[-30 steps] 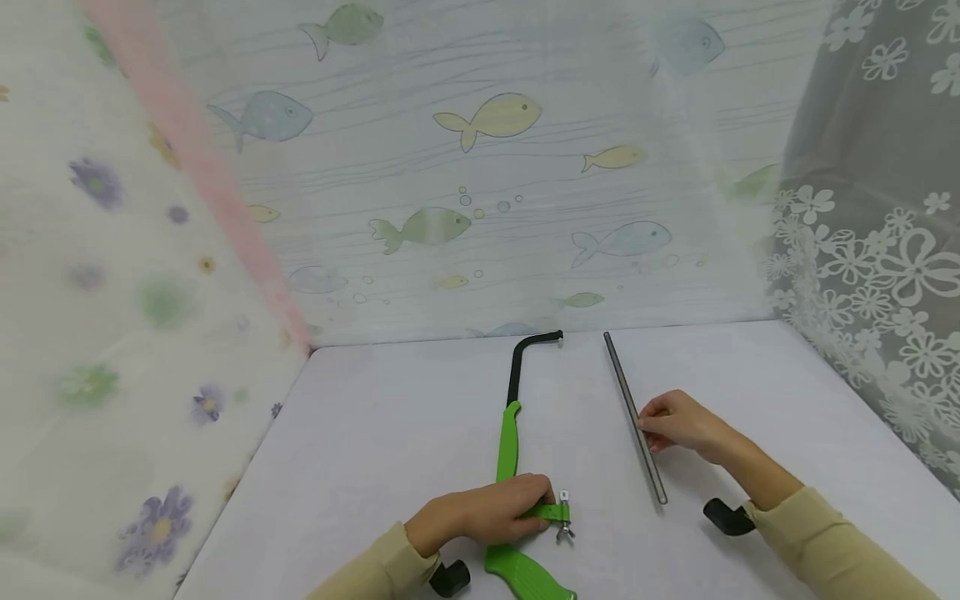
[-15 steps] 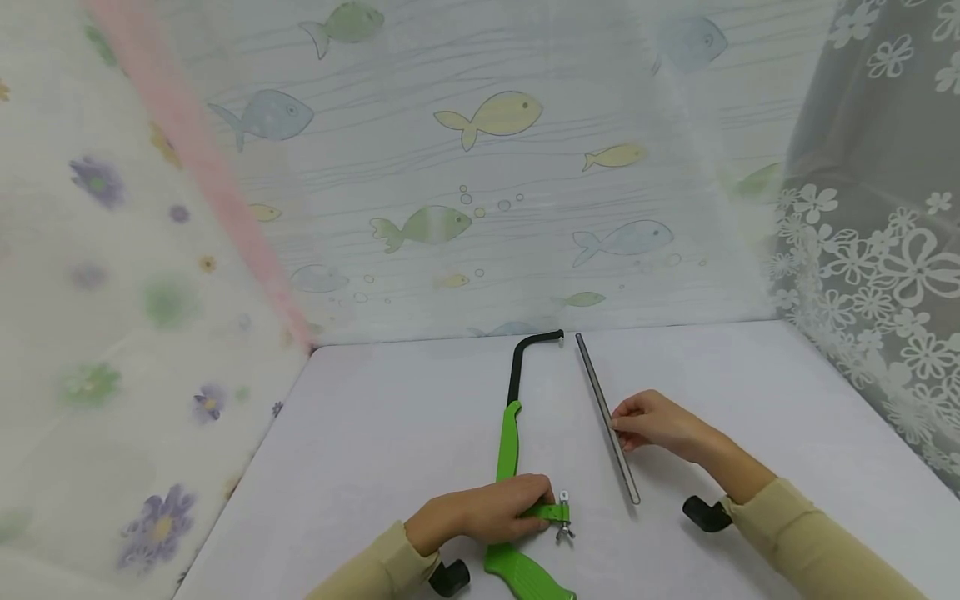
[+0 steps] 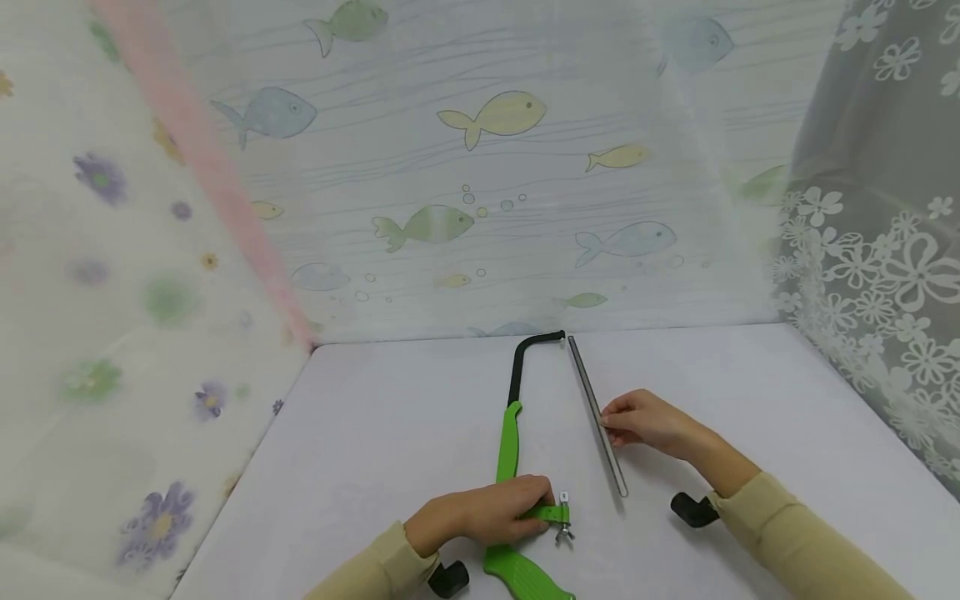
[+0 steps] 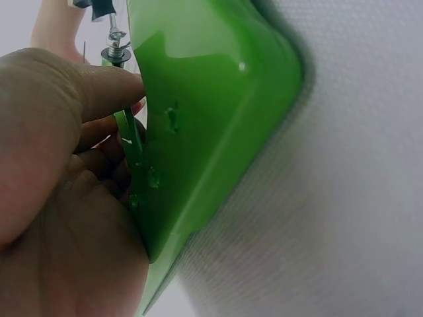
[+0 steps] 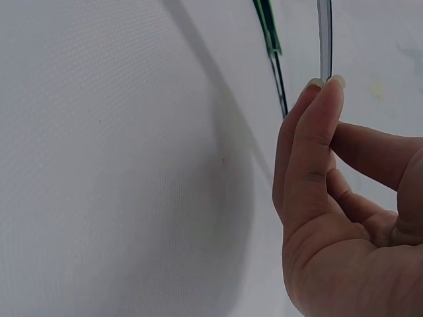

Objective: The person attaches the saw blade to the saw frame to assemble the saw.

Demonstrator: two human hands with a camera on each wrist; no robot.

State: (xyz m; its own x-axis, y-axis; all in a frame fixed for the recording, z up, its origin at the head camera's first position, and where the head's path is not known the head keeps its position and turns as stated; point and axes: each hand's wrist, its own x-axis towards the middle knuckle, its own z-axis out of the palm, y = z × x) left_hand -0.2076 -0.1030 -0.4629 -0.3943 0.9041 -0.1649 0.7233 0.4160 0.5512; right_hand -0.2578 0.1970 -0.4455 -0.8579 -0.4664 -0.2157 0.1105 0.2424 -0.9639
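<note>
A hacksaw frame [image 3: 508, 442] with a green body and a bent black front arm lies lengthwise on the white table. My left hand [image 3: 498, 510] grips it just above the handle [image 3: 528, 575], close to the short arm that carries a blade holder and wing nut [image 3: 564, 533]. In the left wrist view the thumb presses beside the green handle [image 4: 211, 112]. To the right, my right hand [image 3: 652, 425] pinches a long grey hacksaw blade [image 3: 583, 375] near its middle. The blade slants alongside the frame, its far end close to the black arm's tip. In the right wrist view fingertips hold the blade [image 5: 324, 39].
Fish-patterned curtain [image 3: 480, 167] hangs behind the table's back edge. A flowered sheet [image 3: 165, 375] bounds the left side, and lace fabric [image 3: 900, 275] the right. A black wrist-worn device [image 3: 693, 510] sits under the right sleeve, another [image 3: 450, 578] under the left.
My right hand has moved left with the blade, bringing its far end near the tip of the frame's black arm. The left hand and the hacksaw frame stay in place.
</note>
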